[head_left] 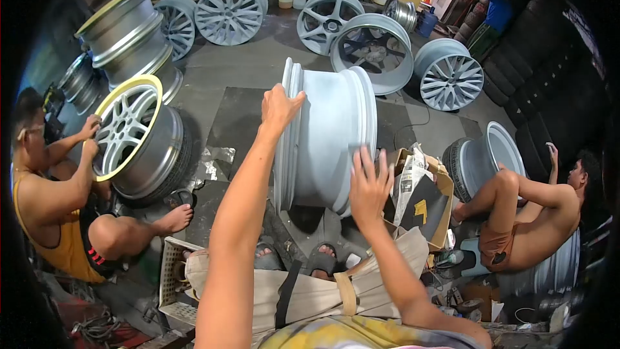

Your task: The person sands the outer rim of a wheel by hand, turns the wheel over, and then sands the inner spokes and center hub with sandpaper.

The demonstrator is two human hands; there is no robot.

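Note:
A wheel rim (326, 136), coated in pale grey-blue, stands upright on its tread side in front of me, its smooth barrel facing my body. My left hand (281, 106) grips the raised lip on the rim's left side, with the thumb on the barrel side and the fingers over the edge. At the lower right of the barrel, my right hand (371, 187) lies with outstretched fingers against the right flange, slightly blurred. The palm's underside is hidden.
To the right of my knees a cardboard box (441, 203) holds newspaper and dark sheets. A plastic crate (171, 278) sits at left. One person (61, 200) handles a yellow-lipped wheel (132, 123); another person (542, 210) sits by a wheel at right. Several rims (229, 14) stand behind.

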